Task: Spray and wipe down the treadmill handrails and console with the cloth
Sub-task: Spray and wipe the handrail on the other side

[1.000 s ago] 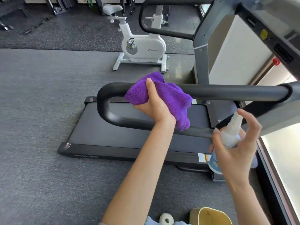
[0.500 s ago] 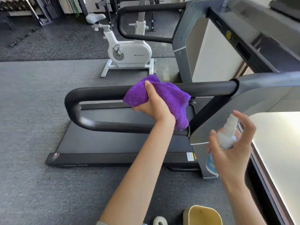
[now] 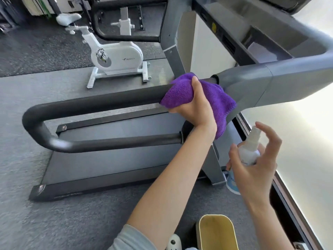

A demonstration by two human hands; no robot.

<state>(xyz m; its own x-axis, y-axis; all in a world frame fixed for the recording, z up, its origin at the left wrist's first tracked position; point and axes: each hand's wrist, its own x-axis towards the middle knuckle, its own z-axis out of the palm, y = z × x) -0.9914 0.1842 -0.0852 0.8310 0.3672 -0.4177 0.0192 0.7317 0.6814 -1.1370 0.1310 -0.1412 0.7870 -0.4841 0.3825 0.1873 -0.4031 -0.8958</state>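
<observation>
A purple cloth (image 3: 182, 92) is wrapped over the black near handrail (image 3: 100, 101) of the treadmill, close to where the rail meets the grey console arm (image 3: 252, 83). My left hand (image 3: 195, 109) grips the cloth around the rail, thumb on top. My right hand (image 3: 255, 168) holds a white spray bottle (image 3: 249, 150) lower right, index finger raised above the nozzle. The console (image 3: 252, 20) runs along the top right. The far handrail (image 3: 122, 37) loops at the top centre.
The treadmill belt (image 3: 115, 141) lies below the rail on grey carpet. A white exercise bike (image 3: 115, 55) stands behind. A yellow-lined container (image 3: 215, 231) sits near my feet. A bright window (image 3: 310, 141) fills the right side.
My left hand has slid the cloth along the rail toward the console arm. The camera has moved closer and turned right. My right hand still holds the bottle.
</observation>
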